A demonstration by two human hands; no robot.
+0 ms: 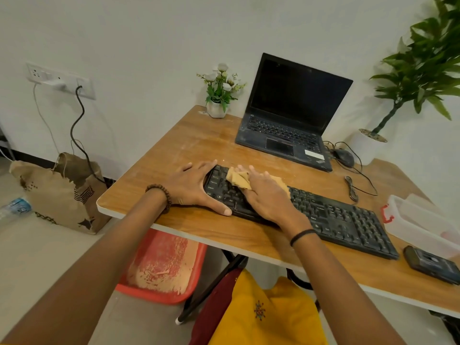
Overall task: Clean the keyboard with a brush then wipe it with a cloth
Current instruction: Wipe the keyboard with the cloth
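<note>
A black keyboard (336,215) lies diagonally on the wooden table (199,143). My left hand (196,188) rests flat over the keyboard's left end, thumb along its front edge, fingers spread around the corner. My right hand (268,195) presses a crumpled tan cloth (239,179) onto the keys on the left part of the keyboard; the cloth sticks out from under the fingers on both sides. No brush is in sight.
An open black laptop (291,115), a mouse (344,156) with cable, and a small flower pot (217,105) stand at the back. A clear plastic box (418,220) and a dark phone (430,265) lie at the right. A red bin (161,267) sits under the table.
</note>
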